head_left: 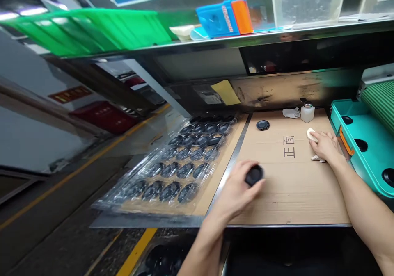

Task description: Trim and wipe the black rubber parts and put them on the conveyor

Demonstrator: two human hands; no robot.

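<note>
My left hand (235,188) is closed on a round black plastic part (254,175), held over the front left of the cardboard sheet (295,194). At the right side of the cardboard, my right hand (326,145) has its fingers closed on a small white pad (311,134). A piece of white cloth (318,158) shows beneath that hand; whether the hand grips it too I cannot tell. Farther back lies another round black part (262,125), flat on the cardboard. Behind the right hand stands a small bottle (307,112) beside a crumpled white wipe (291,112).
To the left, a clear plastic tray (212,155) holds rows of black parts. A teal bin (374,161) with several black parts borders the cardboard on the right, beside a green ribbed belt (380,101). Overhead, a shelf (215,43) carries a green bin (92,28) and a blue-orange box (226,17).
</note>
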